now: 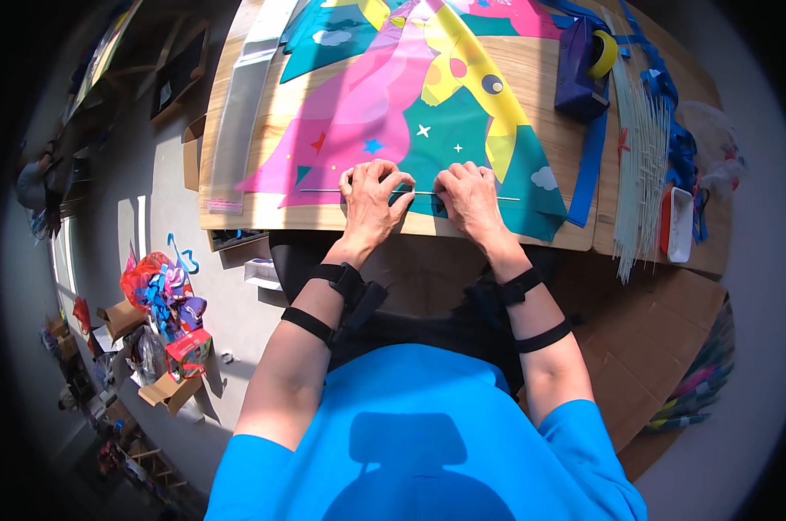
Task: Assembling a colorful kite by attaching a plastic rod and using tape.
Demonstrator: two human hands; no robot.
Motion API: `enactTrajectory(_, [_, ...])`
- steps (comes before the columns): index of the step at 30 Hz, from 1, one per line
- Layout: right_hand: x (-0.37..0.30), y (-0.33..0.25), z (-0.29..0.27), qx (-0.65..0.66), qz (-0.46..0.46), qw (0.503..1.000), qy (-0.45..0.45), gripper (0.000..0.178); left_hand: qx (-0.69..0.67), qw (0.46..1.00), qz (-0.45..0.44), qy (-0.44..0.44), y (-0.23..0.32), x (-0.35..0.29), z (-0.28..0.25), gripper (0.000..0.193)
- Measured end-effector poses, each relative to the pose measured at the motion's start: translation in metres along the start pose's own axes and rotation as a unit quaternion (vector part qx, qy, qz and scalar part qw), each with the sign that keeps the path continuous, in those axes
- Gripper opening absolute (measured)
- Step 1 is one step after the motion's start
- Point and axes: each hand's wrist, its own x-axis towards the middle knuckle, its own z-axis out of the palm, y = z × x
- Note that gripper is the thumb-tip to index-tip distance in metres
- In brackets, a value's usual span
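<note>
Left hand (371,204) and right hand (475,204) both pinching thin pale rod (423,193) over multicolored printed fabric (445,128), tabletop's (545,139) near edge.

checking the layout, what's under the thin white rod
A pink-and-teal printed sheet shows under the thin white rod; the stretches behind the left hand and right hand are covered.
</note>
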Motion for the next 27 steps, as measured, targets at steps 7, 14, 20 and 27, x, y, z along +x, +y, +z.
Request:
enactTrajectory(7, [-0.0012, 0.0021, 0.0012, -0.006, -0.006, 1.000, 0.009, 0.011, 0.017, 1.000, 0.001, -0.008, 0.0010, 0.0004, 0.0007, 0.021])
enactTrajectory(14, [0.0003, 0.0006, -0.0001, -0.011, -0.002, 1.000, 0.002, 0.008, 0.012, 1.000, 0.005, -0.001, 0.0009, 0.0005, 0.0006, 0.020])
enactTrajectory(20, [0.0013, 0.0013, 0.0005, -0.017, 0.001, 1.000, -0.010, 0.008, 0.012, 1.000, 0.000, -0.004, 0.0009, 0.0000, 0.0004, 0.020])
enactTrajectory(27, [0.0013, 0.0015, 0.0004, -0.018, -0.006, 1.000, -0.005, 0.005, 0.012, 1.000, 0.001, 0.001, 0.0026, -0.0001, -0.0006, 0.020])
